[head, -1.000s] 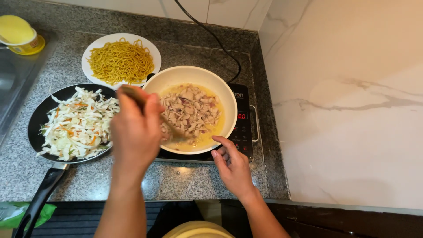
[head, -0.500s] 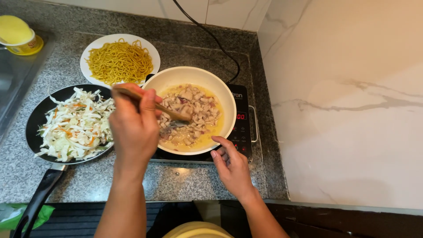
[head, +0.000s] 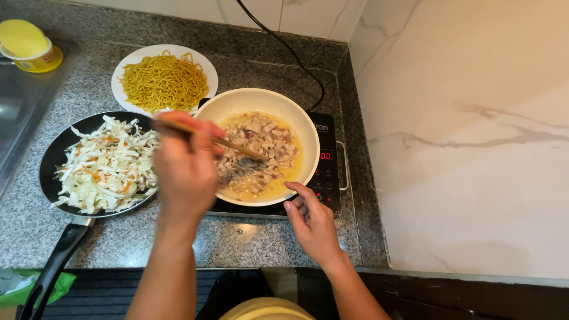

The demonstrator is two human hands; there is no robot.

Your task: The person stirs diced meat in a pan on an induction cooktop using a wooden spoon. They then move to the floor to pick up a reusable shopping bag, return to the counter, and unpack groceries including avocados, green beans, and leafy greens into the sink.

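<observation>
- Wooden spatula point(head: 228, 144), a slim light-brown stick, lies with its long axis running from upper left to lower right; its working end rests among the food in the white pan point(head: 261, 101).
- Left hand point(head: 185, 169) is closed in a fist around the spatula's upper end, held above the gap between the two pans. The spatula's tip lies to the right of this hand, and this hand is the nearer one to it.
- Right hand point(head: 313, 220) holds nothing; its fingers are loosely spread and rest at the front edge of the black induction cooker point(head: 327, 172), just beside the white pan's near rim and by the control panel.
- White pan is round and smooth, sitting on the cooker; it holds pale, chunky meat pieces point(head: 261, 148) in a glossy yellowish liquid.
- Black frying pan point(head: 54, 157) sits to the left, touching or nearly touching the white pan, piled with shredded cabbage point(head: 106, 166) flecked with orange. Its dark handle points toward the viewer.
- White plate point(head: 139, 59) behind both pans carries a mound of thin yellow noodles point(head: 166, 80).
- Speckled grey granite counter point(head: 249, 243) lies beneath; a smooth marbled white wall point(head: 468, 130) stands to the right.
- Yellow-lidded tub point(head: 26, 44) sits far left at the back.
</observation>
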